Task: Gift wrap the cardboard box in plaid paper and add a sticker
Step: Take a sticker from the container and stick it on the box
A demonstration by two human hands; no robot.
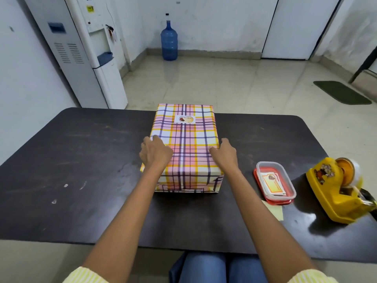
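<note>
We hold the plaid-wrapped box [186, 148], sticker [184, 119] on top, mid-counter [81, 160], left hand [155, 152] and right hand [224, 154] fingers curled over its side edges; likely stiff, light, slick paper, so grip both sides.

Blue water jug [169, 40], white dispenser [98, 48] (far left), green mat [342, 92]

One view only: a wide-angle camera worn on the head. It looks forward and down across the worktop [81, 160], near over both forearms [126, 211], with the wrapped box [186, 139] centred and the floor [224, 82] and far wall [214, 23] beyond.
</note>
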